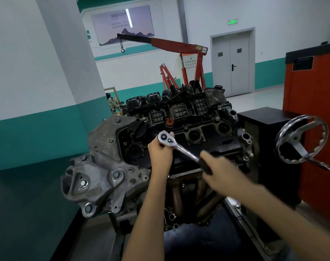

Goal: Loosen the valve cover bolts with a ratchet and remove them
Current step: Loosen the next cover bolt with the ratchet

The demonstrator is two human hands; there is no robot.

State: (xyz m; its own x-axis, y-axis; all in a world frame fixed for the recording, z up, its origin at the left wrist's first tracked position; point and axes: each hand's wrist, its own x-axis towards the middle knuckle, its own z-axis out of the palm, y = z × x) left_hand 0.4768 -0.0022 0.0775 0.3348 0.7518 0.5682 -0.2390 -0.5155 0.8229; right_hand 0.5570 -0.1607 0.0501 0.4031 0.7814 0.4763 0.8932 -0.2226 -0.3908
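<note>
The ratchet (181, 147) sits head-down on the near edge of the black valve cover (188, 127). The left hand (159, 153) curls its fingers round the head. The right hand (220, 172), blurred, grips the handle. A steel handwheel (296, 139) stands right, and a red engine hoist (179, 44) far behind.

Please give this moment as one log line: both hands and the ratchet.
left hand: holds ratchet head at valve cover | right hand: grips ratchet handle, blurred | bolt: hidden under ratchet head
</note>
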